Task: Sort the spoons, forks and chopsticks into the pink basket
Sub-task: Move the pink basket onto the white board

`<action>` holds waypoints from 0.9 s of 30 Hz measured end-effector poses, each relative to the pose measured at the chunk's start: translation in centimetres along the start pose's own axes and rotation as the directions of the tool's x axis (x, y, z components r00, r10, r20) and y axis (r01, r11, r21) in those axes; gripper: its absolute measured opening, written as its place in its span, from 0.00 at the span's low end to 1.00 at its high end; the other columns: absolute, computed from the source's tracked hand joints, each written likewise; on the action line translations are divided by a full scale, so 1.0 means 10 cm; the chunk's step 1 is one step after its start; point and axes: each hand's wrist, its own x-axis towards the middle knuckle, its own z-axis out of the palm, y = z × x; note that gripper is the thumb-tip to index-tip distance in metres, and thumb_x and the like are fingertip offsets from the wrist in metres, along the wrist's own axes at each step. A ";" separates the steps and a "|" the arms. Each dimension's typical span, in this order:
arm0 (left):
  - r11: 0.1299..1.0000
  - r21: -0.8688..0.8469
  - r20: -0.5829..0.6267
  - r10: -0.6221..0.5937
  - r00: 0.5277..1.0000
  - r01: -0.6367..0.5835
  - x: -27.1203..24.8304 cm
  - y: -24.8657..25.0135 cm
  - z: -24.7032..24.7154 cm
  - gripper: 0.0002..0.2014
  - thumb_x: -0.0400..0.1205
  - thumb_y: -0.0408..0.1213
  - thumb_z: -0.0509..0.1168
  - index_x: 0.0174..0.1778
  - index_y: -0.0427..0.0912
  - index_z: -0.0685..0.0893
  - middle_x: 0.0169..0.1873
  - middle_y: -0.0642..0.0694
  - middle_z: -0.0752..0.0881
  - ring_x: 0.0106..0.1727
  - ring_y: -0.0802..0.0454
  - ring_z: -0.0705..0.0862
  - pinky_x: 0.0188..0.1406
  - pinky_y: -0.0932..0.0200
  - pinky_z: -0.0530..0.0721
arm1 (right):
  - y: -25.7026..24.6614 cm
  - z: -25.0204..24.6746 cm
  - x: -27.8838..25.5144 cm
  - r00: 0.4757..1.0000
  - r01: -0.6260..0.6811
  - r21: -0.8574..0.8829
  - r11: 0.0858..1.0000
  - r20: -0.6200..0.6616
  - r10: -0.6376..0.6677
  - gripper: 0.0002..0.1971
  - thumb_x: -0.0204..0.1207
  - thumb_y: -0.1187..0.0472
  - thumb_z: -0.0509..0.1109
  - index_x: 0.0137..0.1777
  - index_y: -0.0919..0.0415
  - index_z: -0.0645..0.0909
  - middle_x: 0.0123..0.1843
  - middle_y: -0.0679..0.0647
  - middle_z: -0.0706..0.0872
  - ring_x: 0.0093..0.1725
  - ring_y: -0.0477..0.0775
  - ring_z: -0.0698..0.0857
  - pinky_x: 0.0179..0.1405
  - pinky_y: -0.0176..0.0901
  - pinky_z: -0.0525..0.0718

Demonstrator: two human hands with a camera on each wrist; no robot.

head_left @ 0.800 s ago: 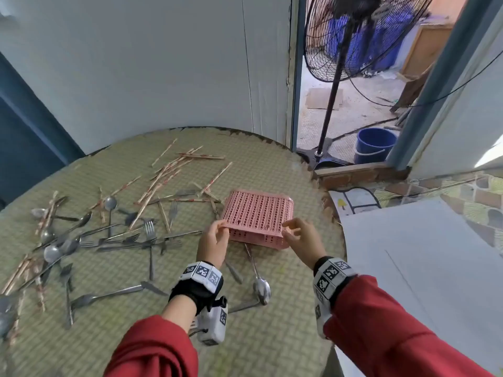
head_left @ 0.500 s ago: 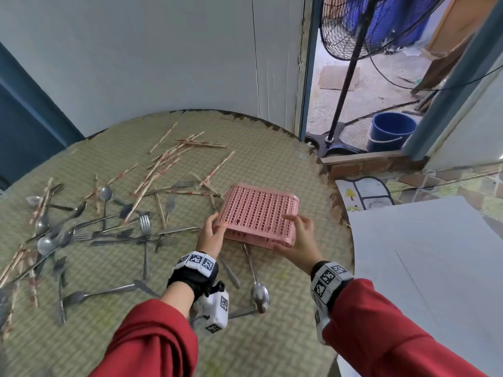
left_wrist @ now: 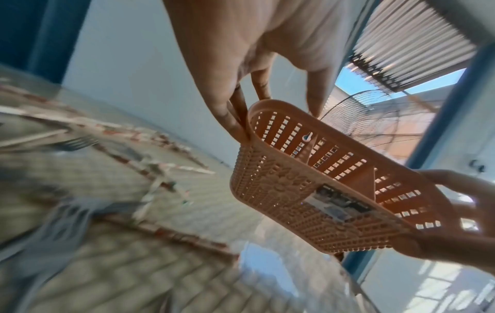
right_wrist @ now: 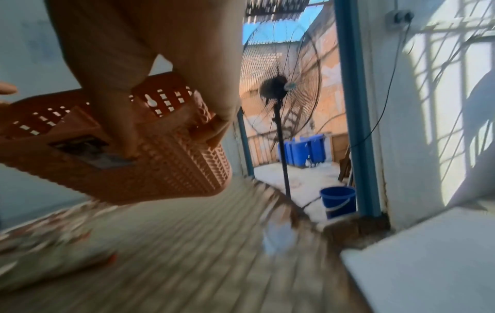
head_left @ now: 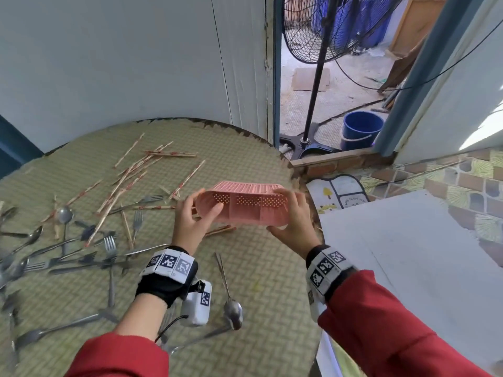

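We see the round table (head_left: 245,281) filling the lower left of the head view, its woven mat showing between the scattered cutlery. At about 1 o'clock from its centre, beyond the doorway, stands the fan (head_left: 326,28), and just right of the fan's base sits the blue bucket (head_left: 362,129).

We hold the basket (head_left: 245,210) in the air above the table's 2 o'clock edge, tipped so that its open top faces us; three compartments show, and we see nothing in them. Our left hand (head_left: 194,221) grips the basket's 9 o'clock end, thumb on the near rim and fingers (left_wrist: 238,110) curled behind it. Our right hand (head_left: 294,221) grips the 3 o'clock end, fingers over the top rim and thumb beneath.

The chopsticks (head_left: 130,172) lie loose on the table toward 11 o'clock, a few more just under the basket. The forks (head_left: 109,246) lie crossed at about 9 o'clock, mixed with the spoons (head_left: 64,214); one spoon (head_left: 232,308) lies apart at 6 o'clock, between our wrists.
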 end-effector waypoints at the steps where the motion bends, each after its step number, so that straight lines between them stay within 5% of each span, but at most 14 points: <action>1: 0.998 0.048 0.044 0.040 0.998 -0.042 -0.02 0.14 0.03 0.33 0.69 0.49 0.77 0.70 0.54 0.73 0.62 0.52 0.67 0.66 0.57 0.70 0.66 0.60 0.70 | 0.00 -0.17 0.05 1.000 0.021 -0.019 1.000 -0.019 -0.021 0.37 0.58 0.64 0.80 0.69 0.55 0.70 0.63 0.56 0.71 0.62 0.57 0.74 0.64 0.48 0.74; 3: 0.971 0.180 0.113 0.140 0.984 -0.159 -0.05 0.41 0.15 0.42 0.65 0.45 0.80 0.74 0.53 0.67 0.60 0.51 0.64 0.63 0.60 0.66 0.62 0.64 0.67 | -0.01 -0.58 0.13 0.999 0.040 -0.047 0.998 -0.018 -0.040 0.37 0.58 0.63 0.82 0.68 0.57 0.72 0.61 0.54 0.73 0.58 0.50 0.76 0.60 0.35 0.74; 5: 0.926 0.241 0.126 0.267 0.955 -0.291 -0.06 0.61 0.33 0.42 0.64 0.40 0.81 0.73 0.50 0.68 0.59 0.47 0.67 0.61 0.59 0.66 0.59 0.66 0.67 | 0.01 -1.02 0.17 0.998 0.065 -0.079 0.995 0.001 -0.065 0.36 0.58 0.61 0.83 0.67 0.56 0.73 0.59 0.52 0.77 0.54 0.43 0.76 0.57 0.20 0.71; 6: 0.902 0.254 0.126 0.326 0.937 -0.348 -0.06 0.71 0.44 0.41 0.64 0.40 0.80 0.72 0.48 0.69 0.59 0.45 0.69 0.60 0.59 0.66 0.59 0.64 0.68 | 0.04 -1.23 0.17 0.997 0.071 -0.089 0.993 0.009 -0.070 0.37 0.58 0.60 0.84 0.67 0.55 0.73 0.58 0.51 0.79 0.54 0.43 0.77 0.57 0.20 0.71; 10: 0.901 0.135 0.215 0.380 0.900 -0.413 -0.17 1.00 1.03 0.38 0.64 0.43 0.80 0.68 0.44 0.72 0.60 0.49 0.74 0.61 0.57 0.73 0.59 0.57 0.77 | 0.33 -1.95 0.08 1.000 0.012 -0.122 0.992 0.022 -0.009 0.38 0.57 0.54 0.84 0.67 0.49 0.71 0.58 0.49 0.83 0.57 0.49 0.83 0.60 0.52 0.82; 14: 0.928 0.043 0.308 0.339 0.889 -0.369 -0.37 1.15 1.72 0.42 0.64 0.43 0.81 0.72 0.46 0.68 0.65 0.47 0.75 0.63 0.54 0.77 0.62 0.56 0.78 | 0.81 -2.49 -0.05 0.991 -0.103 -0.102 0.989 0.075 0.111 0.41 0.55 0.58 0.85 0.69 0.54 0.71 0.59 0.49 0.81 0.60 0.51 0.82 0.60 0.58 0.84; 17: 0.934 0.073 0.341 0.307 0.889 -0.350 -0.52 1.14 2.21 0.37 0.64 0.39 0.80 0.67 0.45 0.72 0.58 0.46 0.77 0.59 0.52 0.78 0.58 0.60 0.77 | 1.24 -2.69 -0.13 0.976 -0.172 -0.206 0.963 0.100 0.195 0.44 0.52 0.54 0.84 0.71 0.57 0.71 0.62 0.53 0.76 0.63 0.56 0.77 0.64 0.62 0.79; 23: 0.976 0.163 0.381 0.075 0.921 -0.147 -0.74 0.73 3.16 0.38 0.63 0.38 0.80 0.68 0.41 0.72 0.58 0.43 0.79 0.60 0.47 0.80 0.61 0.52 0.79 | 2.10 -2.66 -0.32 0.937 -0.302 -0.247 0.921 0.098 0.334 0.39 0.55 0.64 0.84 0.69 0.60 0.75 0.58 0.54 0.79 0.59 0.53 0.78 0.65 0.47 0.75; 27: 0.964 0.259 0.379 -0.047 0.924 -0.057 -0.83 0.41 3.50 0.36 0.63 0.37 0.80 0.65 0.39 0.73 0.57 0.41 0.76 0.59 0.46 0.78 0.56 0.62 0.73 | 2.67 -2.36 -0.43 0.908 -0.376 -0.186 0.908 0.122 0.401 0.38 0.54 0.67 0.83 0.68 0.59 0.77 0.57 0.58 0.82 0.57 0.57 0.83 0.63 0.45 0.78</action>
